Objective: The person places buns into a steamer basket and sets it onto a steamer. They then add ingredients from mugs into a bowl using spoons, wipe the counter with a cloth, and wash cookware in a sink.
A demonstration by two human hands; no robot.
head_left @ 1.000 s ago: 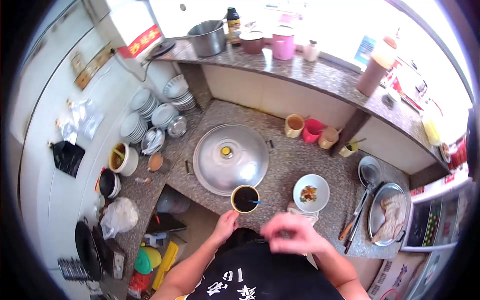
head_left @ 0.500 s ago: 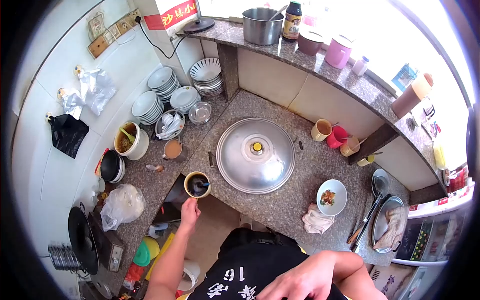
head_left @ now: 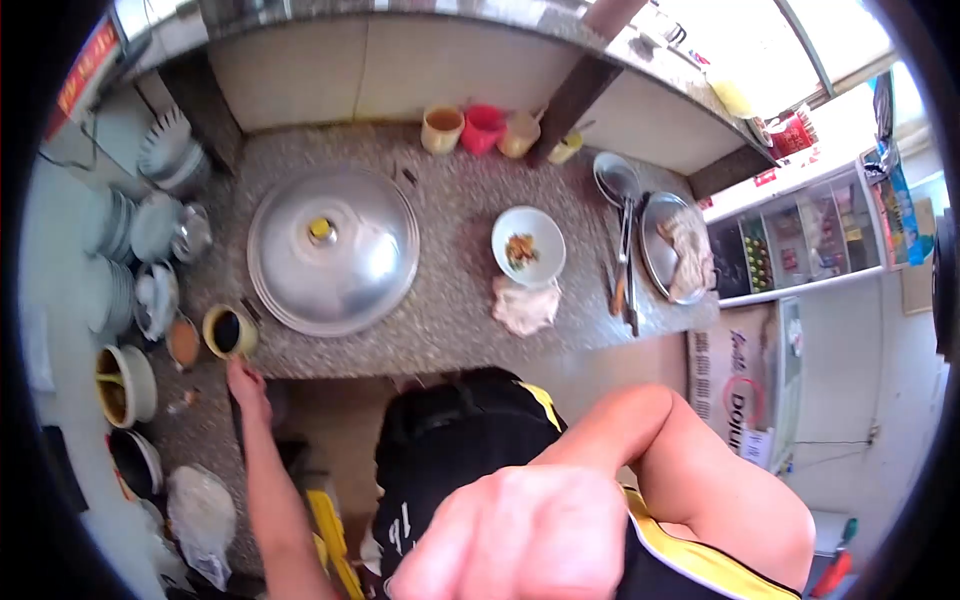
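Note:
At the counter's left corner my left hand (head_left: 248,385) is closed around the handle of a yellow cup (head_left: 230,333) with dark liquid in it. Large and close to the camera, my right hand (head_left: 520,540) is raised in front of my chest with its fingers curled; what they hold, if anything, is hidden. A big domed metal lid (head_left: 335,255) with a yellow knob lies to the right of the cup. Further right, a white bowl (head_left: 530,240) with chopped seasonings touches a crumpled cloth (head_left: 525,308).
Several cups (head_left: 483,130) line the back wall. Ladles (head_left: 622,240) and a metal tray (head_left: 660,250) with pale meat are on the right. At the left are stacked dishes (head_left: 158,228), a brown-filled cup (head_left: 184,342), a tub (head_left: 130,385) and a plastic bag (head_left: 200,510).
The view has swung right. My left hand has carried the yellow cup from the counter's front edge to its left corner. My right hand has risen close to the camera.

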